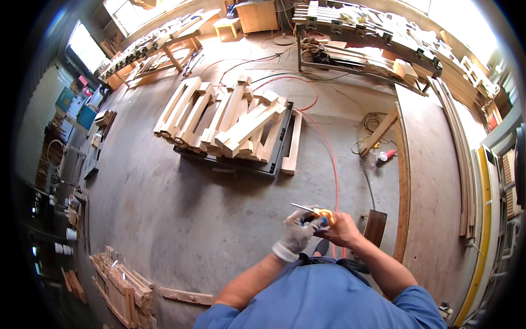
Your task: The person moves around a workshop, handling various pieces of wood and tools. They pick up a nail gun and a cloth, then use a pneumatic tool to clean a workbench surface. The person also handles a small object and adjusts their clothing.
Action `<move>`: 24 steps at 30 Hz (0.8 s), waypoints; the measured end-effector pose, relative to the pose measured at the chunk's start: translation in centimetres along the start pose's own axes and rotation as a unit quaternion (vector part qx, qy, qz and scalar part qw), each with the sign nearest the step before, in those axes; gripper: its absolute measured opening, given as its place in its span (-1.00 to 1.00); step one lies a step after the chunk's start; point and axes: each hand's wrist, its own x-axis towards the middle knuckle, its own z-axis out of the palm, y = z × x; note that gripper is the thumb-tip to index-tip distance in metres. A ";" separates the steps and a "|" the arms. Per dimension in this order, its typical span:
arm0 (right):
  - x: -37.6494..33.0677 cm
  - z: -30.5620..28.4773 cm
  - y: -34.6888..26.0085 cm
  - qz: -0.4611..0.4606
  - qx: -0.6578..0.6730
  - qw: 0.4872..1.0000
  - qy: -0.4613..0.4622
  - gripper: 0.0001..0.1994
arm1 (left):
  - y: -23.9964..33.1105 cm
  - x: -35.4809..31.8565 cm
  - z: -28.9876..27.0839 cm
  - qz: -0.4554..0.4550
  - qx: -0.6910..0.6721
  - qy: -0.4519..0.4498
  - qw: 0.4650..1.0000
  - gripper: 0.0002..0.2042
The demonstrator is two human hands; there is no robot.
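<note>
In front of my body I hold an air blow gun [323, 213] with a yellow-orange body, a blue part and a thin metal nozzle pointing left. My right hand [342, 229], bare, is wrapped round its body. My left hand [297, 233], in a whitish work glove, has its fingers curled on the gun near the blue part. A red hose [333, 159] runs over the floor toward my hands; where it joins the gun is hidden.
Ahead, timber pieces [241, 115] are stacked on a dark pallet [230, 165]. A board-topped bench [433, 181] stands close on my right. More wood [123, 288] lies at the lower left. Coiled cable [373, 122] rests beside the bench. Cluttered workbenches [361, 33] line the back.
</note>
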 end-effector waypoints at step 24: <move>-13.3 -11.2 5.3 -0.037 -0.050 0.998 -0.024 -0.63 | -5.9 -1.2 -5.6 -0.143 0.280 -0.154 0.937 -0.59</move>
